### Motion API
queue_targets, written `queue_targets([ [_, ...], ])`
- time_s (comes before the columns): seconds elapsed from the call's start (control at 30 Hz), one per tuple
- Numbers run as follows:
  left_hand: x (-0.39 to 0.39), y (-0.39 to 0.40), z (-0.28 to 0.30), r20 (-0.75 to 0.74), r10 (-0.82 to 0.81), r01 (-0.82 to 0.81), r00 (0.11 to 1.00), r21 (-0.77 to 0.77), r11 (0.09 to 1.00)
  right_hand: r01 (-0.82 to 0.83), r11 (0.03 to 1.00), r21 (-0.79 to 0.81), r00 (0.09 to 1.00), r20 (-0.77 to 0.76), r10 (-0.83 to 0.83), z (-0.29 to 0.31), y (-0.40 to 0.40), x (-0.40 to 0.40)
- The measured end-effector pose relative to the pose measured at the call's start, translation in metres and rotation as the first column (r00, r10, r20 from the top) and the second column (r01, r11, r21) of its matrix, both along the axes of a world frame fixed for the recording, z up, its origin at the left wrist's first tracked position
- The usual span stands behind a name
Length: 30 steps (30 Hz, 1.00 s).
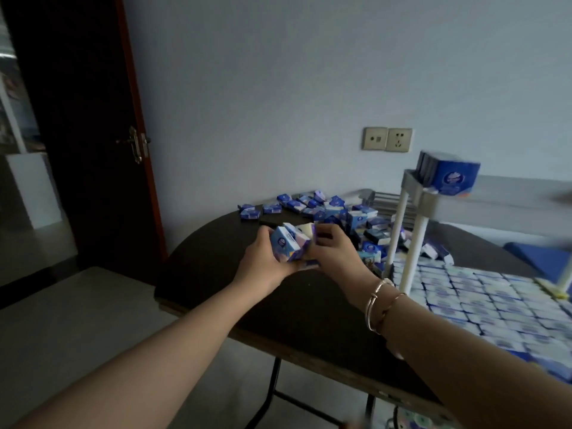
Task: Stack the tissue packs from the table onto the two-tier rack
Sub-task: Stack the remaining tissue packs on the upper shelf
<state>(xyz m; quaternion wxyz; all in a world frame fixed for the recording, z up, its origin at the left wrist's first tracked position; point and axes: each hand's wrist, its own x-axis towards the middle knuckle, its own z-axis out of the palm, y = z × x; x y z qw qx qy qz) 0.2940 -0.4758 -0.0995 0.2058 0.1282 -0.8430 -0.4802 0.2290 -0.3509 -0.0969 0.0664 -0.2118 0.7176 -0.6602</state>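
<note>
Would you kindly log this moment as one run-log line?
hands: left hand and right hand hold bundle of tissue packs | over: table | rack: lower tier packed, few on top

A plain room of a home or small office is showing here: a bare pale wall (278,88) carrying a socket plate (387,139), a dark wooden door (77,134) standing open, a folding tabletop (223,274).
</note>
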Motion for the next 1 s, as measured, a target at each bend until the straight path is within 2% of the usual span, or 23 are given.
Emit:
queue_targets([
  [0.1, -0.001, 0.018, 0.042, -0.147, -0.054, 0.068, 0.988, 0.090, 0.994, -0.088, 0.986, -0.141, 0.995, -0.059, 0.080, 0.049, 0.016, 0.021],
  [0.2, 0.000, 0.038, 0.082, -0.227, -0.176, 0.200, 0.958, 0.085, 0.976, -0.126, 0.970, -0.210, 0.988, -0.117, 0.103, 0.090, 0.044, 0.038],
  [0.3, -0.002, 0.061, 0.114, -0.289, -0.256, 0.282, 0.922, 0.051, 0.958, -0.159, 0.971, -0.181, 0.971, -0.206, 0.121, 0.117, 0.074, 0.047],
  [0.4, -0.009, 0.085, 0.134, -0.332, -0.290, 0.303, 0.898, -0.013, 0.953, -0.067, 0.992, -0.111, 0.945, -0.327, 0.027, 0.133, 0.096, 0.053],
  [0.47, -0.014, 0.104, 0.143, -0.331, -0.374, 0.375, 0.866, -0.064, 0.925, 0.009, 0.986, -0.169, 0.929, -0.364, -0.071, 0.140, 0.110, 0.051],
  [0.57, -0.018, 0.130, 0.151, -0.256, -0.550, 0.551, 0.795, -0.074, 0.831, 0.122, 0.960, -0.254, 0.903, -0.373, -0.213, 0.151, 0.137, 0.042],
  [0.67, -0.021, 0.146, 0.154, -0.118, -0.644, 0.632, 0.756, -0.123, 0.765, 0.135, 0.966, -0.219, 0.916, -0.344, -0.206, 0.158, 0.170, 0.028],
  [0.8, -0.036, 0.161, 0.149, -0.126, -0.602, 0.579, 0.789, -0.177, 0.796, 0.059, 0.994, -0.088, 0.953, -0.292, -0.082, 0.152, 0.199, 0.011],
  [1.0, -0.058, 0.172, 0.129, -0.232, -0.397, 0.310, 0.888, -0.337, 0.889, 0.088, 0.982, 0.165, 0.956, -0.290, -0.037, 0.144, 0.206, -0.002],
])
